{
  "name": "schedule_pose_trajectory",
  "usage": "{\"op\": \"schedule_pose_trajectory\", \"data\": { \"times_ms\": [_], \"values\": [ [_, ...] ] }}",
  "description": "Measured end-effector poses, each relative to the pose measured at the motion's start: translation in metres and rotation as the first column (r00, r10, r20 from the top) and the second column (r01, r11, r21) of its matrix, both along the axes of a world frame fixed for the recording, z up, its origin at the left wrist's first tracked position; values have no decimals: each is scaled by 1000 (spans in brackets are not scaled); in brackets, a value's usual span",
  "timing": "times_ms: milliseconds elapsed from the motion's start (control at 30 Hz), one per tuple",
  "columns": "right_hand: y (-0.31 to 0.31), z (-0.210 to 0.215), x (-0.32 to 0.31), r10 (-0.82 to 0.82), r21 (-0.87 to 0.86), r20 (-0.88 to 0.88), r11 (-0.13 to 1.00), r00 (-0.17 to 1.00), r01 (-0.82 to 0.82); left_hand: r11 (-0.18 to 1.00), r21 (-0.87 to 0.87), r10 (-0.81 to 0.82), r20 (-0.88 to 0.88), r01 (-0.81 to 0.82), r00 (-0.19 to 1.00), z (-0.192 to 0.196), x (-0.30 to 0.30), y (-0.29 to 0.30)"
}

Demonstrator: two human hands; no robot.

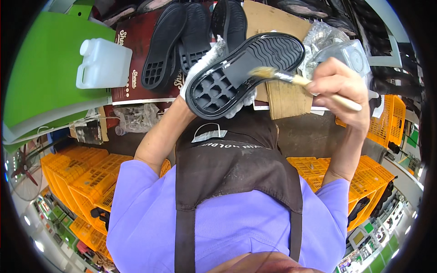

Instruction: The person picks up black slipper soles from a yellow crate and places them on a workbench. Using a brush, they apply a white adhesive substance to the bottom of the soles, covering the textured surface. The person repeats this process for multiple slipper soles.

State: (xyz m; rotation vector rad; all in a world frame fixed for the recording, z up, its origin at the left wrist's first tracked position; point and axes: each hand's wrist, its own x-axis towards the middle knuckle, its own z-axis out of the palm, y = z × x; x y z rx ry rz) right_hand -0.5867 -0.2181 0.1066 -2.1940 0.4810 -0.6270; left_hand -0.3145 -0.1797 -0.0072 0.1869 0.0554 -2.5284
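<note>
A black shoe sole (pixel 248 59) is held up in front of me, tilted, its grooved and grid-recessed side facing me. My left hand (pixel 196 72) grips it from behind, covered by white glove-like or cloth-like material; most of its fingers are hidden. In my right hand (pixel 343 86) is a paintbrush (pixel 302 82) with a pale handle, closed between thumb and fingers. Its light bristles are at the sole's lower edge, near the middle; motion blurs them, and whether they touch is hard to tell. Wet-looking shine shows along the sole's rim.
More black soles (pixel 165 45) lie on dark red cardboard (pixel 125 57) beyond my left hand. A white jug (pixel 104 63) stands on the left, beside a green panel (pixel 45 63). Clear plastic (pixel 348 54) and brown cardboard (pixel 289 98) lie right. Orange crates (pixel 86 177) flank me.
</note>
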Motion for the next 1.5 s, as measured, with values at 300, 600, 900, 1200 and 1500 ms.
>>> {"op": "schedule_pose_trajectory", "data": {
  "times_ms": [300,600,900,1200,1500],
  "values": [
    [0,-14,12,-92,-28,-72,996,993,91,981,81,169,92,-176,981,2,7,26],
    [-1,-17,-17,-342,-174,-194,934,919,311,995,-33,94,29,-93,995,-2,12,18],
    [14,-41,-1,-625,-245,-81,768,777,592,977,-152,174,153,-151,973,-1,4,23],
    [15,-55,37,-801,227,-113,555,588,800,768,-629,358,576,118,735,10,-7,27],
    [14,-33,27,-614,669,-54,563,787,485,867,-492,320,435,-75,842,-12,5,25]
  ]
}}
